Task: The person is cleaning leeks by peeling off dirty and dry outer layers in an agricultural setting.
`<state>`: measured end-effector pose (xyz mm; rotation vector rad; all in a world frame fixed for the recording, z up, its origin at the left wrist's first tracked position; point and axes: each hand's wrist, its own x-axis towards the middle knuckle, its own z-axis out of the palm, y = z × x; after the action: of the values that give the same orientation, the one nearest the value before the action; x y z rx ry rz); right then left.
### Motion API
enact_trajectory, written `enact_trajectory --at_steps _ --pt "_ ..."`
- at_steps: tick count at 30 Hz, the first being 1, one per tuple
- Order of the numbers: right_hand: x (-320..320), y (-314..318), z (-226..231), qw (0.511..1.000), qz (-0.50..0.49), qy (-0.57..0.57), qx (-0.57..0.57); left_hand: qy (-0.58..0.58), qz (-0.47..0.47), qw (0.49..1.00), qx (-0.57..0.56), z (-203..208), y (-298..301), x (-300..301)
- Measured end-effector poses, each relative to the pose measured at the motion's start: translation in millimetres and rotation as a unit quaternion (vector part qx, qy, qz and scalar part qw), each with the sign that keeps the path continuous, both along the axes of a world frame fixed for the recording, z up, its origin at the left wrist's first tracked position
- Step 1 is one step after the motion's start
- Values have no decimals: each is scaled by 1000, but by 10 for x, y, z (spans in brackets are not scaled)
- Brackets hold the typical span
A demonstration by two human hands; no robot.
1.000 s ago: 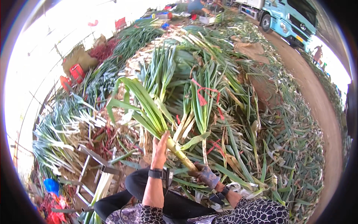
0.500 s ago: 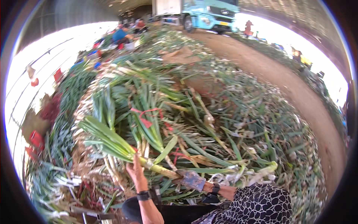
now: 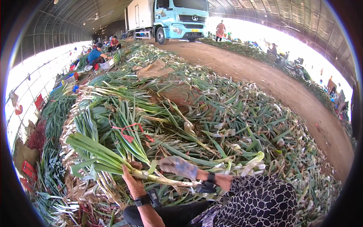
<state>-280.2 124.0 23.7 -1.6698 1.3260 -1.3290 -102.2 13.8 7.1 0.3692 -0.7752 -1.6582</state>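
My bare left hand [image 3: 133, 181] is closed round a long green onion [image 3: 168, 179] where the pale stalk meets the fanned green leaves. Its leaves reach up and left, and its white end points right toward my lap. Just above the stalk is my right hand [image 3: 177, 167] in a patterned glove. Its fingers look curled in and are a little blurred; whatever they may hold is hidden. A torn leaf strip [image 3: 152, 166] stands up from the stalk beside the glove. Beyond my left hand lies a bunch of green onions [image 3: 130, 138] with a red tie [image 3: 128, 132].
Loose trimmed leaves [image 3: 242, 117] cover the ground ahead and to the right. More green onions [image 3: 56, 113] lie in rows at left. A brown sack [image 3: 154, 69] lies farther ahead. A dirt track [image 3: 264, 77] passes on the right, with a light-blue truck [image 3: 181, 20] at its far end.
My right hand has left the stalk's white end and moved up and left beside the leaf base. The stalk has shifted a little left and down, and the whole view has turned slightly.
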Motion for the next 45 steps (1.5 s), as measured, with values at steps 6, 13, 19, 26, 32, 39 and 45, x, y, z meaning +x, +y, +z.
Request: enact_trajectory --at_steps 6,13,19,26,32,39,45 --pt "-65 -931 417 981 44 101 -160 -49 6 999 -17 -117 17 -39" --pt "-1169 -1421 385 922 -192 269 -204 -9 0 1000 22 -188 -46 -91" --pt "199 -732 1035 964 184 -180 71 -1 27 997 68 -154 25 -35" --pt "471 -812 472 992 117 -50 4 93 3 993 65 -621 -317 33" --pt "55 -660 273 990 -36 -122 60 83 31 995 50 -315 -199 459" --pt "673 -585 585 902 267 -320 109 46 40 998 35 -143 -103 469" --pt "492 -1376 -186 975 -46 139 -166 24 21 998 56 -198 -133 375"
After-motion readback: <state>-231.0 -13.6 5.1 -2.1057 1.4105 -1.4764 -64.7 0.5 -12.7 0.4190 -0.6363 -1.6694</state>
